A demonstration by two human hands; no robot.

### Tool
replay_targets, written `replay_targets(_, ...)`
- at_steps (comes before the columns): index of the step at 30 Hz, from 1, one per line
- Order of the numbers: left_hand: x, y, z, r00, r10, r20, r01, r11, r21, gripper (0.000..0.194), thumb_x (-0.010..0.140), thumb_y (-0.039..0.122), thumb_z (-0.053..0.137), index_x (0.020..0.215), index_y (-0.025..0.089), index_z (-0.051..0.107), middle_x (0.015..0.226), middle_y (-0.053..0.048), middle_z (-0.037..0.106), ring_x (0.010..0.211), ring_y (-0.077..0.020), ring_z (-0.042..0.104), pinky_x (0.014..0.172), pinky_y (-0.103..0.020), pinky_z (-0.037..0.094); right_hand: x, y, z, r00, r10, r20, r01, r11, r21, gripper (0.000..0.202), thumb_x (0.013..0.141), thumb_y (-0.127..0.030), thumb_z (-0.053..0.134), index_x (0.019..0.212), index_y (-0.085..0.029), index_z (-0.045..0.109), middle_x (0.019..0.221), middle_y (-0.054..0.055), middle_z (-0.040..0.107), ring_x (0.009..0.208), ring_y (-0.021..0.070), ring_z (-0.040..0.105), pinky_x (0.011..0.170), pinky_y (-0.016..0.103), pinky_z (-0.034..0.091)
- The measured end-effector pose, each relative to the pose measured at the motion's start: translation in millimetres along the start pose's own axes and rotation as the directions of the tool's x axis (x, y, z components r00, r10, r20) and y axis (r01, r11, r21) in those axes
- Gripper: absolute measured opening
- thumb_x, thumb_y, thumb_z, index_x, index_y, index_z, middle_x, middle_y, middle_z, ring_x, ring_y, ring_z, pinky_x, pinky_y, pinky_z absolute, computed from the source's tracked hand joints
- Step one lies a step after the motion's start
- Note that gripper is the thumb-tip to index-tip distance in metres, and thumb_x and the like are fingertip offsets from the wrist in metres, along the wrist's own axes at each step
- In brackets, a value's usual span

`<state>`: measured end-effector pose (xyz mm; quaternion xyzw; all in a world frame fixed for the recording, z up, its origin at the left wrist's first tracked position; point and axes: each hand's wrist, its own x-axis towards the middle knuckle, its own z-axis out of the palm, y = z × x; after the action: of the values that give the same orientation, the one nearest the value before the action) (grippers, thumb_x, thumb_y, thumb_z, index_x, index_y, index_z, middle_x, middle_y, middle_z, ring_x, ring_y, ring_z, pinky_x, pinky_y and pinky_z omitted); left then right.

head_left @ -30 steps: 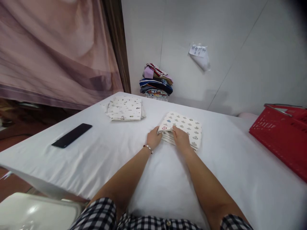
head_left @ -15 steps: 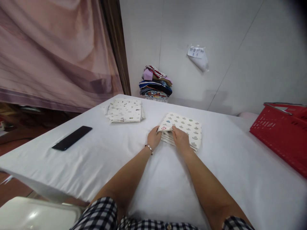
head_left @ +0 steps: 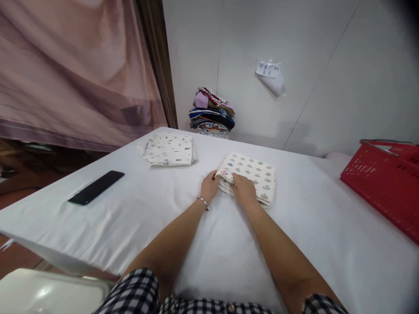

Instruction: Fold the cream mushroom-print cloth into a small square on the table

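Observation:
A folded white cloth point(head_left: 250, 171) printed with grey and coloured hat-like shapes lies in several layers on the white-covered table point(head_left: 314, 218). My left hand point(head_left: 209, 185) is closed on its near left corner, a bracelet around the wrist. Along the near edge, my right hand point(head_left: 244, 188) has its fingers over the top layer and its thumb at the side of the layers, gripping the edge. Part of that edge is hidden behind the hand. Farther left rests a second folded white cloth point(head_left: 170, 150) with small scattered prints, apart from both hands.
A black phone-like slab point(head_left: 96, 187) lies at the left of the table. The red basket point(head_left: 381, 185) stands at the right edge. Behind the table is a stack of folded fabrics point(head_left: 212, 113) against the wall. A pink curtain point(head_left: 81, 74) hangs at the left.
The near edge of the hat-print cloth, lifted before, now lies lower and flatter. My right hand has settled down over it; my left hand stays at the corner.

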<state>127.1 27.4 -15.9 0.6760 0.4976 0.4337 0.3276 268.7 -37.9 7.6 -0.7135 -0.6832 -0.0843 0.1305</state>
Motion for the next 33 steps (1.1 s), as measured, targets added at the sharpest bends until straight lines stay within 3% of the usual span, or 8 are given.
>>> replay_targets(9, -0.7, 1.4, -0.9, 1.0, -0.002, 0.013, 0.002, 1.0, 0.009, 0.027, 0.085, 0.031, 0.045, 0.106, 0.024, 0.06, 0.095, 0.0, 0.066, 0.078, -0.0141, 0.057, 0.072, -0.026, 0.045, 3.5, 6.5, 1.8, 0.995, 0.092, -0.046, -0.092, 0.996, 0.015, 0.042, 0.088, -0.021, 0.038, 0.129, -0.02, 0.044, 0.112, 0.007, 0.063, 0.092, 0.0199, 0.058, 0.078, 0.029, 0.04)
replay_targets(15, -4.8, 5.0, -0.9, 0.98, 0.124, -0.154, -0.099, 0.982, 0.164, 0.022, 0.075, 0.022, 0.055, 0.097, 0.019, 0.056, 0.105, -0.006, 0.055, 0.088, -0.0155, 0.054, 0.073, -0.027, 0.045, 5.2, 16.7, 8.4, 0.991, 0.09, -0.102, -0.082, 0.994, 0.078, 0.044, 0.087, -0.023, 0.038, 0.131, -0.02, 0.044, 0.114, 0.004, 0.062, 0.095, 0.0204, 0.059, 0.08, 0.03, 0.043)
replay_targets(17, -9.8, 10.5, -3.7, 0.969, 0.218, -0.117, -0.18, 0.945, 0.272, 0.01, 0.076, 0.02, 0.054, 0.086, 0.019, 0.058, 0.102, -0.007, 0.054, 0.094, -0.0174, 0.052, 0.079, -0.029, 0.044, 5.0, 16.8, 8.1, 0.991, 0.092, -0.101, -0.084, 0.993, 0.085, 0.045, 0.087, -0.023, 0.038, 0.131, -0.02, 0.044, 0.114, 0.004, 0.063, 0.094, 0.0204, 0.059, 0.08, 0.03, 0.043)
replay_targets(20, -19.1, 18.5, -6.8, 0.952, 0.296, 0.077, -0.298, 0.841, 0.451, 0.015, 0.082, 0.021, 0.048, 0.085, 0.022, 0.062, 0.1, -0.007, 0.057, 0.098, -0.0204, 0.051, 0.087, -0.034, 0.038, 4.8, 15.9, 6.0, 0.992, 0.09, -0.085, -0.083, 0.993, 0.085, 0.045, 0.087, -0.023, 0.038, 0.132, -0.021, 0.043, 0.113, 0.005, 0.063, 0.093, 0.0207, 0.06, 0.079, 0.03, 0.044)
replay_targets(23, -26.1, 22.6, -4.8, 0.933, 0.229, 0.277, -0.352, 0.74, 0.573, 0.03, 0.088, 0.023, 0.037, 0.109, 0.026, 0.058, 0.092, -0.007, 0.062, 0.089, -0.0204, 0.056, 0.083, -0.035, 0.038, 5.0, 15.3, 4.2, 0.993, 0.081, -0.084, -0.074, 0.994, 0.084, 0.045, 0.087, -0.022, 0.039, 0.132, -0.021, 0.043, 0.114, 0.005, 0.062, 0.092, 0.0209, 0.06, 0.078, 0.03, 0.044)
replay_targets(26, -27.7, 24.4, 1.7, 0.922, 0.132, 0.363, -0.352, 0.674, 0.649, 0.04, 0.09, 0.025, 0.031, 0.128, 0.028, 0.043, 0.084, -0.007, 0.065, 0.077, -0.0199, 0.061, 0.075, -0.034, 0.041, 5.4, 15.1, 3.3, 0.994, 0.077, -0.076, -0.071, 0.995, 0.075, 0.045, 0.087, -0.022, 0.039, 0.132, -0.021, 0.044, 0.114, 0.006, 0.062, 0.092, 0.0205, 0.06, 0.078, 0.029, 0.043)
replay_targets(29, -24.6, 26.7, 5.9, 0.933, 0.055, 0.356, -0.31, 0.626, 0.716, 0.04, 0.089, 0.025, 0.032, 0.128, 0.026, 0.043, 0.08, -0.008, 0.066, 0.075, -0.0225, 0.063, 0.069, -0.034, 0.042, 5.0, 14.3, 2.3, 0.995, 0.06, -0.075, -0.056, 0.997, 0.059, 0.044, 0.087, -0.021, 0.038, 0.131, -0.02, 0.045, 0.114, 0.006, 0.063, 0.092, 0.0201, 0.06, 0.078, 0.028, 0.043)
replay_targets(33, -20.4, 27.9, -3.0, 0.967, -0.012, 0.253, -0.195, 0.604, 0.773, 0.037, 0.087, 0.022, 0.033, 0.118, 0.023, 0.052, 0.085, -0.011, 0.067, 0.081, -0.0243, 0.064, 0.07, -0.034, 0.043, 2.8, 10.3, -1.5, 0.995, 0.055, -0.08, -0.052, 0.998, 0.036, 0.042, 0.087, -0.021, 0.039, 0.129, -0.02, 0.046, 0.11, 0.005, 0.064, 0.091, 0.02, 0.06, 0.077, 0.029, 0.042)
